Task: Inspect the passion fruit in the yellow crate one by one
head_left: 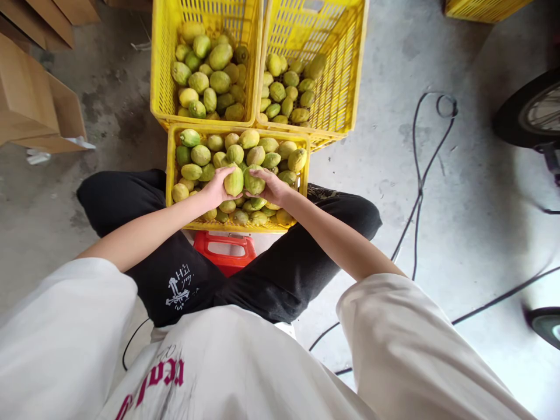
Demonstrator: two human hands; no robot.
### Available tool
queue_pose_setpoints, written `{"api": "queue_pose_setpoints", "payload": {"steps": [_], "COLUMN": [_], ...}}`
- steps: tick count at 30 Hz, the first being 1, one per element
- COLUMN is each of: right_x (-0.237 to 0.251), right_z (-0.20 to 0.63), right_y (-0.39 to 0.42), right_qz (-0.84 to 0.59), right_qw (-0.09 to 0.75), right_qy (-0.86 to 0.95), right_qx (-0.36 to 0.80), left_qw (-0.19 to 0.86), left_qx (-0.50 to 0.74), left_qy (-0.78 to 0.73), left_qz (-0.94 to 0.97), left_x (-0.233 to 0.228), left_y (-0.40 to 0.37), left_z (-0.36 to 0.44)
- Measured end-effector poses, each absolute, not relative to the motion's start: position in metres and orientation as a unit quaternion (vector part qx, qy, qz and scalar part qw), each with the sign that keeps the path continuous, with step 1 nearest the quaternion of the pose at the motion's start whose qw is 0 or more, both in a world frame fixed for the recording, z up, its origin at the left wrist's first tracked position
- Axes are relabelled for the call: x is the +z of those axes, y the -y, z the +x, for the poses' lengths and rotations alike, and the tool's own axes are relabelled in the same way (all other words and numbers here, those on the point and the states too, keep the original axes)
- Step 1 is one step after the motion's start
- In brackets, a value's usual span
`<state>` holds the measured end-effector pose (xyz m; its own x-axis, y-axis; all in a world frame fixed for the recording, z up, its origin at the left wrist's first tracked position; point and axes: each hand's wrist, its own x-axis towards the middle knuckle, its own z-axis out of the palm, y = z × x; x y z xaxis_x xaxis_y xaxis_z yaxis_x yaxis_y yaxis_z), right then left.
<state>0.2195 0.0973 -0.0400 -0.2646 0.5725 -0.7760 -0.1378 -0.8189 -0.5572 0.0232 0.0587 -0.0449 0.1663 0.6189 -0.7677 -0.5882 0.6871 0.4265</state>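
My left hand (217,188) is closed around a yellow-green lemon (234,182). In my right hand (272,188) is a greener lemon (254,181), gripped close beside the first one. Both hands are over the near yellow crate (172,169), which is full of green and yellow lemons (200,155). The undersides of the two held lemons and some fingertips are hidden.
Behind stand two yellow crates, the left one (156,70) and the right one (356,64), with more lemons inside. A red plastic stool (249,248) is between my legs. Cardboard boxes (26,87) stand left. A black cable (422,181) and a wheel (510,114) are right.
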Motion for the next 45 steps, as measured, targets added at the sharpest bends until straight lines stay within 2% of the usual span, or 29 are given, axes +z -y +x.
{"api": "queue_pose_setpoints", "payload": {"steps": [4, 16, 28, 33, 45], "right_x": [-0.045, -0.036, -0.037, -0.034, -0.034], "right_z": [0.222, 0.216, 0.220, 0.224, 0.215], "right_y": [-0.096, -0.100, -0.098, -0.099, -0.093], "right_qz": [-0.571, -0.543, -0.551, -0.545, -0.562], "right_qw": [0.237, 0.230, 0.227, 0.257, 0.213], "right_qy": [0.208, 0.129, 0.146, 0.191, 0.173], "right_qx": [0.758, 0.798, 0.790, 0.775, 0.780], "left_qw": [0.745, 0.744, 0.744, 0.750, 0.730], "left_qx": [0.374, 0.372, 0.376, 0.374, 0.364], "left_qy": [-0.552, -0.554, -0.552, -0.546, -0.576], "left_qz": [0.024, 0.048, 0.015, 0.016, 0.050], "left_x": [-0.041, -0.024, -0.021, -0.029, -0.041], "left_y": [-0.063, -0.060, -0.066, -0.063, -0.058], "left_z": [0.025, 0.025, 0.030, 0.029, 0.023]}}
